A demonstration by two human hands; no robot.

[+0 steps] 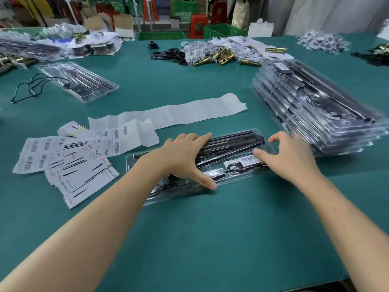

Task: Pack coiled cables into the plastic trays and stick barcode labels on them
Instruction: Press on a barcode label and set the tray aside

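the clear plastic tray [237,178] lies flat on the green table [210,239] under both hands, a coiled cable [233,167] showing dark inside it. the left hand [185,157] rests flat on top, fingers spread, pinning it down. the right hand [288,154] is loosely arched and grips nothing; its thumb presses the barcode label [249,159] onto the tray. to seat it well, i judge the thumb should rub from 1 end to the other so no corner lifts, while the left hand stops any sliding.
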